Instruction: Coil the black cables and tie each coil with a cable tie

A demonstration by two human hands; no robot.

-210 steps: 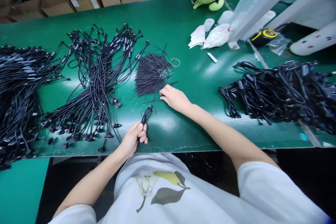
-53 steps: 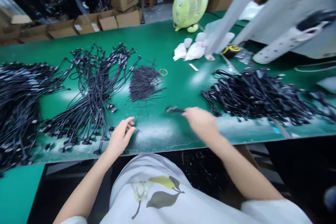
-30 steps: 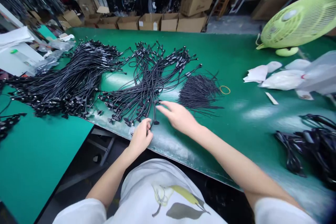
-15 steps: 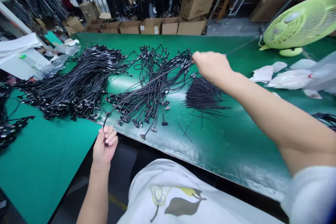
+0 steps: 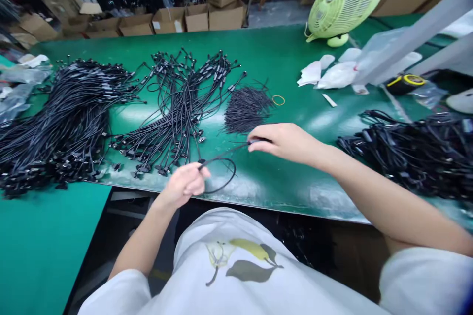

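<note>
A thin black cable [image 5: 235,171] is stretched between my two hands, with a slack loop hanging below it. My left hand [image 5: 187,181] is closed around one stretch of it, close to the table's front edge. The fingers of my right hand [image 5: 283,142] pinch the cable farther right, together with a dark piece I cannot make out clearly. Behind my right hand lies a heap of short black ties [image 5: 246,108]. To the left of that spreads a loose pile of black cables [image 5: 185,108] with connectors at their ends.
A larger cable pile [image 5: 74,103] covers the left of the green table [image 5: 273,49]. Bundled cables [image 5: 410,152] lie at the right. Farther back are a yellow-green fan [image 5: 349,2], white packets [image 5: 338,75], a tape measure [image 5: 404,83] and a rubber band [image 5: 278,100].
My right hand has come back from the cable pile, down toward me. My left hand has moved right and up, and the cable now loops between both hands. The view has shifted right.
</note>
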